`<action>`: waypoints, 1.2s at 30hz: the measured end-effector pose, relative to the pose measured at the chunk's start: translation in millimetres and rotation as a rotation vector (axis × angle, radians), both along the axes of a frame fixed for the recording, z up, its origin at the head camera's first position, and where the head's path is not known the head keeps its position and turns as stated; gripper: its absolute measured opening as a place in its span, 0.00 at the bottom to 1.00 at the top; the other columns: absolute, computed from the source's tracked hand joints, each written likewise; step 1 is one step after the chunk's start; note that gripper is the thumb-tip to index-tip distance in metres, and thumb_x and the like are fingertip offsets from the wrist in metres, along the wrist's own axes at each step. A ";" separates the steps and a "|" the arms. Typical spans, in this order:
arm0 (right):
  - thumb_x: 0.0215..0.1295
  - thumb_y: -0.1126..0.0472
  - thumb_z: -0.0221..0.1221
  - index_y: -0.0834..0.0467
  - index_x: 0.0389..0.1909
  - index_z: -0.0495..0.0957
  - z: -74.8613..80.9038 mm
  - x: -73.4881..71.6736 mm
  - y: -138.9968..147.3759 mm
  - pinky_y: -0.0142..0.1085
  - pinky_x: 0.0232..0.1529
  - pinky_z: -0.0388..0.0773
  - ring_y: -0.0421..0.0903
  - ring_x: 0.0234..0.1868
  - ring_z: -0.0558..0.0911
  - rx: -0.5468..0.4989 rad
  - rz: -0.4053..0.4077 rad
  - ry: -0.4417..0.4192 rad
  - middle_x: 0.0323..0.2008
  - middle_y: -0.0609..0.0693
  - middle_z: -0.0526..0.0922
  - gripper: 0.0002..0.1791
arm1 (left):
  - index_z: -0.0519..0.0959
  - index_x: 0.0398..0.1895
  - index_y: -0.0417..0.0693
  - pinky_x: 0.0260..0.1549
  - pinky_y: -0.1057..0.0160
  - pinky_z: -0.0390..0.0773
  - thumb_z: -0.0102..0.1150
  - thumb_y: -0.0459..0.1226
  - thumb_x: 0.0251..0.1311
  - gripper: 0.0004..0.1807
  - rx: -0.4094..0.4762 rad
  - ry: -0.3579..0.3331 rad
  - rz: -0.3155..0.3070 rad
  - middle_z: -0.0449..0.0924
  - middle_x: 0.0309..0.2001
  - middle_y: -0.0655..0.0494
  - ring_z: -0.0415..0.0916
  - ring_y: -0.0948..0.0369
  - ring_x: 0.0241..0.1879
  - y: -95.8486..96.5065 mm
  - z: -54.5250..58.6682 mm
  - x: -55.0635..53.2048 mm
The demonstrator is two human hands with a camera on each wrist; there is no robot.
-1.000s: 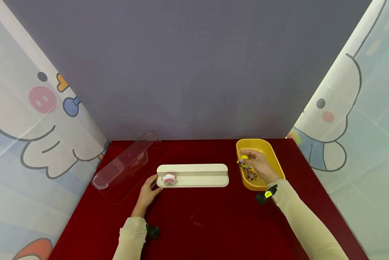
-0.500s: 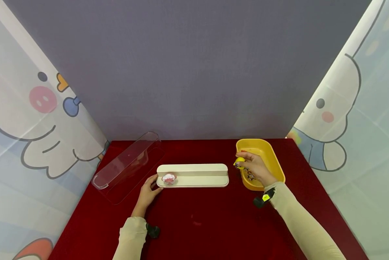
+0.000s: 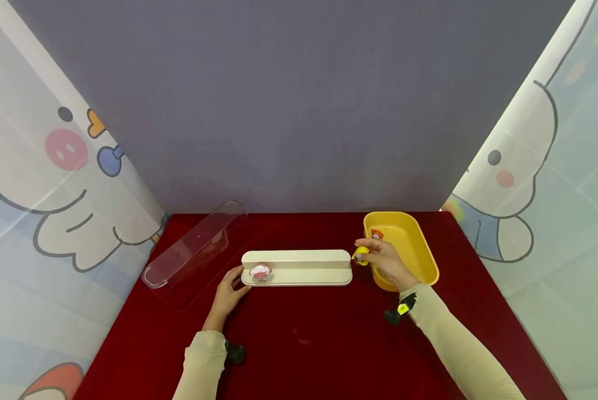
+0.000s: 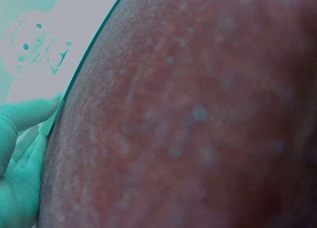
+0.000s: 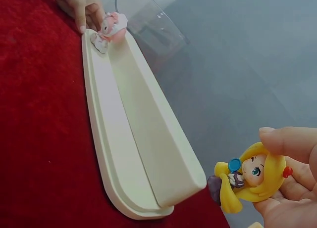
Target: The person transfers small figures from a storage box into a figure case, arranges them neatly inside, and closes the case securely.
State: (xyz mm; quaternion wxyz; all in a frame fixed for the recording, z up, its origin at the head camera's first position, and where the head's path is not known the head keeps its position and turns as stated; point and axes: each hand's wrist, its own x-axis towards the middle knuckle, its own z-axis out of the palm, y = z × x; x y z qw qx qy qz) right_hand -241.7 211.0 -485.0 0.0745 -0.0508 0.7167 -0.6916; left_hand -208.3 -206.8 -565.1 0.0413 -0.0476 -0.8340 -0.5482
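My right hand (image 3: pixel 388 264) pinches a small girl figurine (image 5: pixel 255 176) with long yellow hair between thumb and fingers. It is held tilted, just off the right end of a cream two-level display stand (image 3: pixel 309 276). My left hand (image 3: pixel 226 297) holds the stand's left end, with the thumb on the front corner and the fingers round the end. On the lower step at that end stands a pink-and-white figurine (image 3: pixel 260 272), seen also in the right wrist view. The left wrist view shows the left thumb (image 4: pixel 34 112) at the stand's edge, close to that figurine.
A yellow tray (image 3: pixel 421 250) sits at the right, partly under my right forearm, with an orange-haired figurine (image 3: pixel 377 234) inside. A clear plastic cover (image 3: pixel 194 244) lies slantwise at the left. Red cloth (image 3: pixel 289 339) covers the table, and a grey panel (image 3: pixel 299 111) rises behind.
My right hand has carried the yellow-haired figurine leftward out of the yellow tray to near the stand's right end. My left hand and the pink-and-white figurine have stayed in place.
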 end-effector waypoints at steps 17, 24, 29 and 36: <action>0.56 0.74 0.61 0.76 0.56 0.68 -11.4 2.3 -27.4 0.26 0.41 0.80 0.37 0.42 0.79 -0.057 0.065 -0.023 0.56 0.68 0.73 0.25 | 0.64 0.64 0.30 0.62 0.50 0.66 0.63 0.22 0.51 0.35 0.009 -0.007 0.003 0.61 0.64 0.34 0.62 0.41 0.63 -6.4 -16.7 -7.2; 0.57 0.75 0.60 0.77 0.56 0.67 -12.3 4.0 -38.8 0.26 0.42 0.80 0.38 0.43 0.79 -0.058 0.092 -0.022 0.59 0.74 0.68 0.25 | 0.63 0.65 0.30 0.62 0.50 0.66 0.63 0.22 0.51 0.35 -0.010 -0.016 -0.002 0.60 0.65 0.34 0.61 0.41 0.64 -6.3 -16.3 -6.8; 0.57 0.75 0.60 0.78 0.56 0.67 -15.4 4.2 -45.6 0.26 0.40 0.80 0.39 0.42 0.79 -0.063 0.104 -0.018 0.56 0.70 0.72 0.25 | 0.63 0.65 0.30 0.62 0.49 0.66 0.64 0.22 0.51 0.35 -0.006 -0.012 0.002 0.60 0.64 0.34 0.61 0.40 0.64 -5.8 -15.9 -6.4; 0.55 0.76 0.61 0.77 0.54 0.70 -17.2 3.8 -56.4 0.25 0.36 0.79 0.38 0.39 0.78 -0.067 0.112 0.005 0.50 0.60 0.79 0.24 | 0.63 0.64 0.28 0.61 0.49 0.67 0.64 0.22 0.50 0.35 -0.018 0.000 0.004 0.61 0.64 0.32 0.62 0.39 0.62 -5.8 -17.0 -7.0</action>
